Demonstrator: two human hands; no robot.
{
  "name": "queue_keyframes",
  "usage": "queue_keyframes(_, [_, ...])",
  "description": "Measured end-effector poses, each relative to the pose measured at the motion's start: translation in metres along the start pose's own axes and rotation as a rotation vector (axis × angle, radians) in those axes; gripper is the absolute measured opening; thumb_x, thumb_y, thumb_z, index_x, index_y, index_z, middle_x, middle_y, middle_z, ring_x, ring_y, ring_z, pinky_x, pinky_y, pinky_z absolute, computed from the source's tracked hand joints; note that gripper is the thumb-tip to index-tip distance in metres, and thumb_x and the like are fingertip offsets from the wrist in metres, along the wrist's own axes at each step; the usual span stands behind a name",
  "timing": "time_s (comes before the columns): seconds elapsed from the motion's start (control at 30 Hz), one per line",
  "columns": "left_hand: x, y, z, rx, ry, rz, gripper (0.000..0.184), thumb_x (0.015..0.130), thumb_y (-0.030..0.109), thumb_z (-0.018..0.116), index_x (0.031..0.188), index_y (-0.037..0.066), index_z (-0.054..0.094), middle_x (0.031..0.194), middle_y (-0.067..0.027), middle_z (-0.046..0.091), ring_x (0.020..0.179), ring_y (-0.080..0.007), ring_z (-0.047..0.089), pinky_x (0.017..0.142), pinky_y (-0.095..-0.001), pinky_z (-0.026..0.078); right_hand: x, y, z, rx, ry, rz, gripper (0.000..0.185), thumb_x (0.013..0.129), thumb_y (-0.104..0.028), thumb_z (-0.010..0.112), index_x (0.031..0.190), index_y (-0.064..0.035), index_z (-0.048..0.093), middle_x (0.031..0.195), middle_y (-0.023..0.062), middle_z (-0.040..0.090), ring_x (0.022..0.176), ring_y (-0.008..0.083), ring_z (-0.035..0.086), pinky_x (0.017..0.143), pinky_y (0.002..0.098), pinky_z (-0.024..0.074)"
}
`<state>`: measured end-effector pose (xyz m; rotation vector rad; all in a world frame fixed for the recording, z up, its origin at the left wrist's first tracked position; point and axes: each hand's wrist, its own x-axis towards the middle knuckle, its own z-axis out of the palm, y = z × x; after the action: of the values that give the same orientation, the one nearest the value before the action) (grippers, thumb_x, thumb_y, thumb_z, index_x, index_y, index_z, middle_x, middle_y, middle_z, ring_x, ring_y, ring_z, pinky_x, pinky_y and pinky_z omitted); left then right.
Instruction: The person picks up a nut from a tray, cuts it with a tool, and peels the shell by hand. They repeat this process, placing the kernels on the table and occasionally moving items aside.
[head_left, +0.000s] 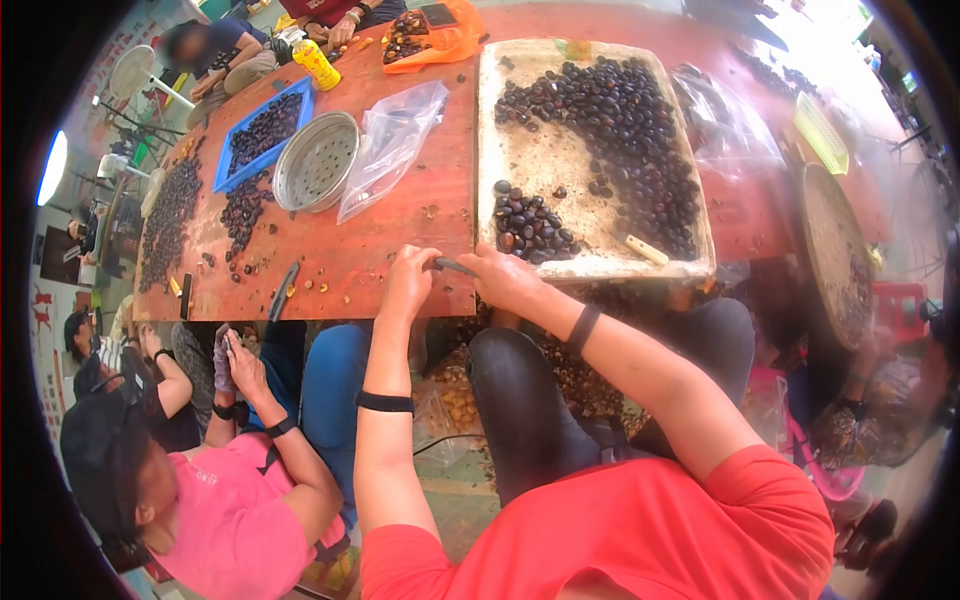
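Note:
Both my hands meet at the front edge of the red table, beside the near left corner of a whitish tray (560, 165). My left hand (408, 280) is closed, its fingertips at one end of a small dark tool (452, 266), perhaps a knife. The other end of that tool lies in my right hand (505, 278), whose fingers are wrapped round it. Whether a nut is between my left fingers is too small to tell. Dark brown nuts (640, 120) fill the tray's back and right side, and a smaller heap (530, 225) sits near my right hand.
A light-handled tool (646, 250) lies in the tray. To the left are a metal colander (318, 160), a blue tray (222, 165) of nuts, a plastic bag (390, 150) and a dark-handled tool (284, 291). A co-worker in pink (235, 510) sits close on my left; others sit farther off.

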<state>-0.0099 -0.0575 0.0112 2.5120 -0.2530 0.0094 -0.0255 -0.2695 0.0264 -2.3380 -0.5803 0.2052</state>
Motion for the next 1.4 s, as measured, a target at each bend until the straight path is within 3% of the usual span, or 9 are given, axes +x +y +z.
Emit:
queue_keyframes(0.27, [-0.005, 0.005, 0.001, -0.022, 0.066, -0.012, 0.031, 0.074, -0.005, 0.068, 0.101, 0.009, 0.073, 0.100, -0.0143, 0.061, 0.098, -0.0319, 0.061, 0.087, -0.0395, 0.050, -0.007, 0.005, 0.016, 0.037, 0.088, -0.006, 0.037, 0.085, -0.008, 0.058, 0.122, -0.0096, 0.059, 0.104, 0.0201, 0.057, 0.093, 0.0429, 0.063, 0.080, 0.0514, 0.0517])
queue_keyframes(0.33, [-0.006, 0.004, 0.001, -0.007, 0.073, -0.005, 0.029, 0.074, -0.002, 0.070, 0.101, 0.009, 0.073, 0.101, -0.0141, 0.061, 0.099, -0.0314, 0.061, 0.087, -0.0388, 0.050, -0.011, 0.006, 0.017, 0.066, 0.152, -0.057, 0.030, 0.084, -0.008, 0.058, 0.114, -0.0062, 0.060, 0.102, 0.0224, 0.058, 0.089, 0.0428, 0.065, 0.077, 0.0518, 0.0532])
queue_keyframes(0.43, [-0.002, -0.005, 0.003, -0.036, 0.074, -0.006, 0.029, 0.074, 0.001, 0.072, 0.102, 0.010, 0.073, 0.102, -0.0136, 0.061, 0.099, -0.0306, 0.061, 0.087, -0.0383, 0.050, -0.021, 0.003, 0.017, 0.008, 0.049, 0.035, 0.028, 0.084, -0.007, 0.058, 0.111, -0.0039, 0.060, 0.099, 0.0239, 0.058, 0.092, 0.0440, 0.063, 0.077, 0.0526, 0.0523])
queue_keyframes(0.73, [-0.002, 0.002, 0.002, -0.026, -0.027, -0.057, 0.038, 0.074, 0.000, 0.071, 0.110, 0.010, 0.068, 0.103, -0.0131, 0.062, 0.100, -0.0306, 0.061, 0.088, -0.0386, 0.049, -0.030, 0.009, 0.012, 0.203, 0.256, -0.065, 0.031, 0.085, -0.005, 0.054, 0.116, -0.0040, 0.059, 0.099, 0.0251, 0.058, 0.087, 0.0478, 0.062, 0.077, 0.0524, 0.0521])
queue_keyframes(0.83, [-0.004, 0.008, 0.004, -0.035, 0.015, -0.059, 0.036, 0.075, 0.000, 0.072, 0.109, 0.009, 0.068, 0.102, -0.0139, 0.062, 0.098, -0.0309, 0.061, 0.087, -0.0392, 0.050, -0.025, 0.007, 0.005, 0.212, 0.153, 0.038, 0.036, 0.085, -0.007, 0.057, 0.121, -0.0072, 0.058, 0.103, 0.0232, 0.057, 0.095, 0.0461, 0.059, 0.081, 0.0515, 0.0497])
queue_keyframes(1.03, [-0.002, 0.001, 0.012, 0.049, 0.141, -0.116, 0.034, 0.075, 0.009, 0.078, 0.108, 0.008, 0.069, 0.099, -0.0128, 0.064, 0.094, -0.0289, 0.063, 0.084, -0.0386, 0.051, -0.015, 0.009, 0.003, 0.169, 0.196, -0.019, 0.035, 0.085, -0.004, 0.054, 0.120, -0.0055, 0.058, 0.101, 0.0255, 0.059, 0.090, 0.0474, 0.063, 0.077, 0.0535, 0.0524])
queue_keyframes(1.13, [-0.001, 0.001, 0.012, 0.080, 0.134, -0.224, 0.031, 0.073, 0.011, 0.080, 0.103, 0.008, 0.070, 0.097, -0.0127, 0.065, 0.091, -0.0281, 0.064, 0.082, -0.0385, 0.051, -0.011, 0.010, 0.003, 0.197, 0.191, 0.015, 0.031, 0.088, -0.009, 0.055, 0.118, -0.0079, 0.060, 0.104, 0.0228, 0.058, 0.094, 0.0468, 0.060, 0.080, 0.0528, 0.0503])
queue_keyframes(1.4, [-0.003, 0.010, 0.003, 0.085, 0.068, -0.172, 0.026, 0.072, 0.008, 0.078, 0.097, 0.011, 0.069, 0.096, -0.0122, 0.061, 0.092, -0.0308, 0.061, 0.080, -0.0403, 0.050, -0.007, 0.003, 0.002, 0.215, 0.089, 0.066, 0.033, 0.086, -0.009, 0.055, 0.119, -0.0090, 0.060, 0.108, 0.0213, 0.058, 0.100, 0.0437, 0.060, 0.085, 0.0507, 0.0493])
